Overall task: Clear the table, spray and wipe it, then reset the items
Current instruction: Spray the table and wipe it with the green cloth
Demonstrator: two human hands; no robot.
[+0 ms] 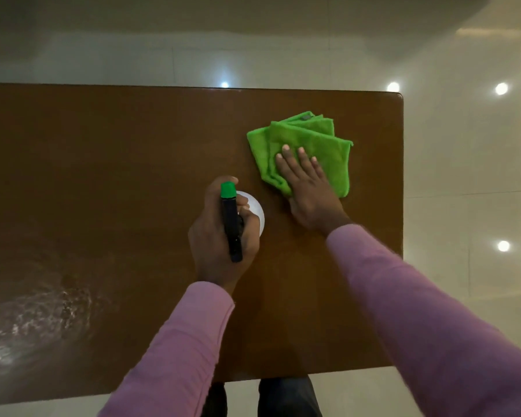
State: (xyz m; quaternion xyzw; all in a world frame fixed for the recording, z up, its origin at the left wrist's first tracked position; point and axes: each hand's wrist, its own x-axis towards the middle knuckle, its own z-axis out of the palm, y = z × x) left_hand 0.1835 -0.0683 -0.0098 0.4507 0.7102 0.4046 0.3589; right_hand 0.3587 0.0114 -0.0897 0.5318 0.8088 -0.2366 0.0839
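The spray bottle (pixel 247 212) stands at the centre of the frame on the brown wooden table (pixel 103 161), gripped by the left hand (pixel 223 233), whose fingers curl around its neck. The green cloth (pixel 304 149) lies right of centre, just beside the bottle but apart from it; the right hand (pixel 307 188) presses flat on its near half, fingers straight. The bottle has a white body, a black trigger head and a green nozzle tip. The cloth is folded, its layers fanned at the far corner. A wet sheen shows at the lower left of the tabletop. Count: one bottle, one cloth, two hands, both in pink sleeves (pixel 433 311).
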